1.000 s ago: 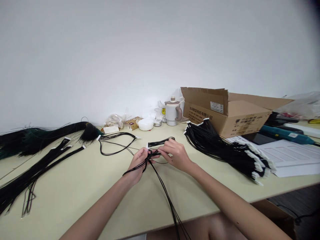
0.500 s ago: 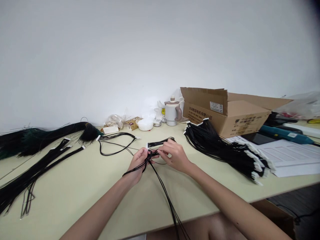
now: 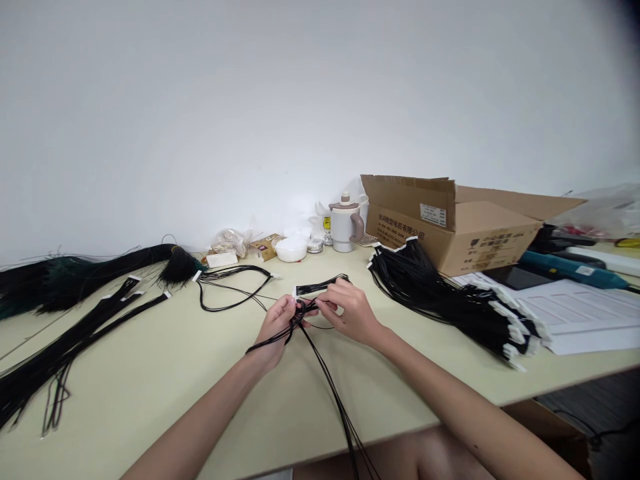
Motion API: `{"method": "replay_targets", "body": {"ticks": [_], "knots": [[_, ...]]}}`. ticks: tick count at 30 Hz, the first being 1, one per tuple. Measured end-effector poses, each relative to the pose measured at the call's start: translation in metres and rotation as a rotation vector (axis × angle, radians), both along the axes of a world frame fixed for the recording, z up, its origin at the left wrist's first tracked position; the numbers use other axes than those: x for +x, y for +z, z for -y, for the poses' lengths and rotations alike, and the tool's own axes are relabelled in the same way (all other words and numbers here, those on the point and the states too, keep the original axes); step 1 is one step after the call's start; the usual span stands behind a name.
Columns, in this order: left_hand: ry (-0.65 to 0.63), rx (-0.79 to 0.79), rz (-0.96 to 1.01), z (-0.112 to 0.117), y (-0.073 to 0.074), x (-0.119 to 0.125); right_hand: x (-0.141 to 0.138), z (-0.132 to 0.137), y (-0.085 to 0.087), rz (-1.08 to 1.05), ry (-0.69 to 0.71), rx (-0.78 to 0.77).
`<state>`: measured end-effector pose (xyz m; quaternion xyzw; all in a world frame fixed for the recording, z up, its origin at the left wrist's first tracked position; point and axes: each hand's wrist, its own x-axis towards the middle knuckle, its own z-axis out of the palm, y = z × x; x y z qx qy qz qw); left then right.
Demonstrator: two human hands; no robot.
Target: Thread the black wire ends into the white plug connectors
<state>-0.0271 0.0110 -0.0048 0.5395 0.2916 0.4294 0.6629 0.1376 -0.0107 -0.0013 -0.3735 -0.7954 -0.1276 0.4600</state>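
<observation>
My left hand [image 3: 277,328] and my right hand [image 3: 349,309] meet above the middle of the pale table [image 3: 150,373], both pinched on a thin bundle of black wires [image 3: 327,380]. The bundle trails from my fingers toward me and off the table's front edge. Its white connector end [image 3: 296,291] pokes out just beyond my fingertips. A single loose black wire loop [image 3: 235,290] lies just behind my left hand.
A big heap of black wires with white connectors [image 3: 450,300] lies right of my hands, before an open cardboard box [image 3: 455,223]. More black wire bundles [image 3: 65,340] lie at the left. A white mug [image 3: 345,223], a bowl [image 3: 291,249], papers [image 3: 575,313] and a teal tool [image 3: 570,267] stand farther back.
Almost nothing has shifted; my right hand's fingers moved slightly on the wire bundle while my left hand kept its hold.
</observation>
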Motion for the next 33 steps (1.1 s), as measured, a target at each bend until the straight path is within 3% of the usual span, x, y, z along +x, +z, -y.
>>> {"method": "replay_targets", "body": {"ticks": [33], "knots": [[-0.018,-0.009,0.002,-0.0001,-0.0017,-0.0006,-0.0004,-0.0007,-0.0015,-0.008,0.032,-0.011]]}}
